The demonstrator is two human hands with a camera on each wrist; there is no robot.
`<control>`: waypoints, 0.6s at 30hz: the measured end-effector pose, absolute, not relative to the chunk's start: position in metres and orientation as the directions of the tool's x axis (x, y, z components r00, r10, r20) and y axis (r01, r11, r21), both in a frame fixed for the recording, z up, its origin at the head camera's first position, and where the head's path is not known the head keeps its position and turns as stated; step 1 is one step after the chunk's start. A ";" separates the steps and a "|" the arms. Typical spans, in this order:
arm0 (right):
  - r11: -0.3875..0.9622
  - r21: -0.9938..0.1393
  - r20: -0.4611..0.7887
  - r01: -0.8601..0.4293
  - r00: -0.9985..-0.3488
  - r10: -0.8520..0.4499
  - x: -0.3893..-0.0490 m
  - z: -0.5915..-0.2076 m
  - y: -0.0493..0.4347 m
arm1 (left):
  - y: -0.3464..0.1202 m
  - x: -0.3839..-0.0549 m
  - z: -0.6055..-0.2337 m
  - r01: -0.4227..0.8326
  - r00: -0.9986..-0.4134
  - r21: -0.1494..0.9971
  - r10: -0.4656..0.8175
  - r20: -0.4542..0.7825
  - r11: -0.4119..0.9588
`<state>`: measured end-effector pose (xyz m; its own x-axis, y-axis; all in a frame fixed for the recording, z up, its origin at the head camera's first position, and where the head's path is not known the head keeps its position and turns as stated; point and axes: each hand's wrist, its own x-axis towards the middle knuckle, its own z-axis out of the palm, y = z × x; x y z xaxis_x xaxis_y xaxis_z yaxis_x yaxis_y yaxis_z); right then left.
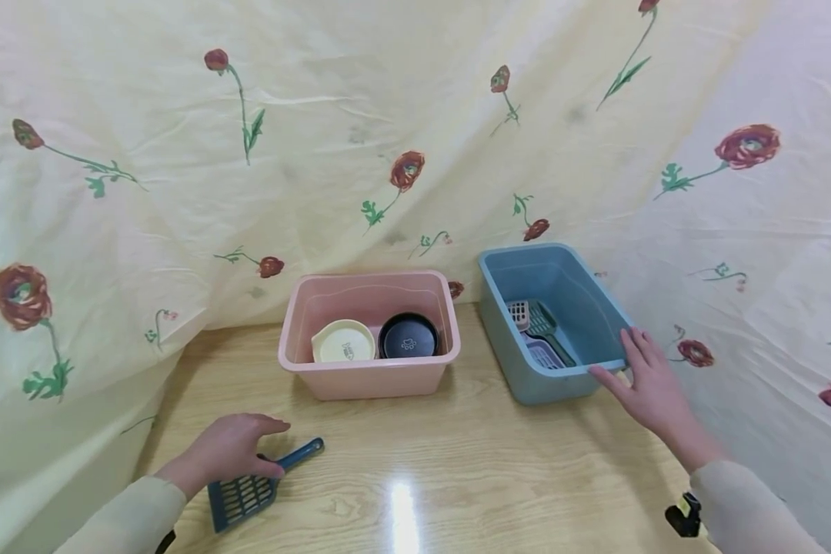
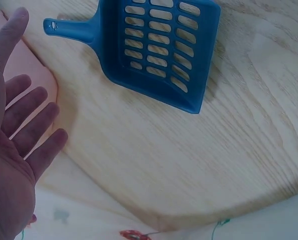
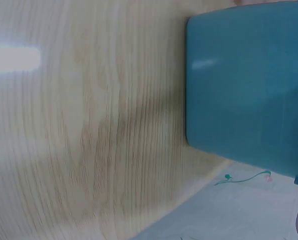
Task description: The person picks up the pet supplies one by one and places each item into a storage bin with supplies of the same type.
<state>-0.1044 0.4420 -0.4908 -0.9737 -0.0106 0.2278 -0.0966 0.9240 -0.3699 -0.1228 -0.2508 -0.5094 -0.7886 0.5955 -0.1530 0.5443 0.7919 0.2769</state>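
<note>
In the head view, my left hand (image 1: 228, 450) hovers over a blue slotted litter scoop (image 1: 245, 496) on the table. Its fingers are spread and relaxed, and they hold nothing. The left wrist view shows the same scoop (image 2: 156, 47) lying apart from the palm and fingers. My right hand (image 1: 651, 385) rests at the near right corner of a blue plastic bin (image 1: 536, 388), its fingers over the right rim and its thumb by the front rim. Inside that bin lie a dark green scoop (image 1: 543, 323), a lilac scoop (image 1: 543, 354) and a pale scoop (image 1: 519, 314).
A pink bin (image 1: 370, 381) stands at the back middle, holding a cream bowl (image 1: 345, 342) and a black bowl (image 1: 408, 336). Flowered cloth (image 1: 332, 154) hangs behind and at both sides of the wooden table (image 1: 485, 462).
</note>
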 end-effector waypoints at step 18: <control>0.905 -0.425 0.234 -0.026 -0.969 0.082 -0.103 -0.499 0.430 | -0.243 -0.125 -0.519 0.500 -0.817 0.270 0.551 -0.169 0.823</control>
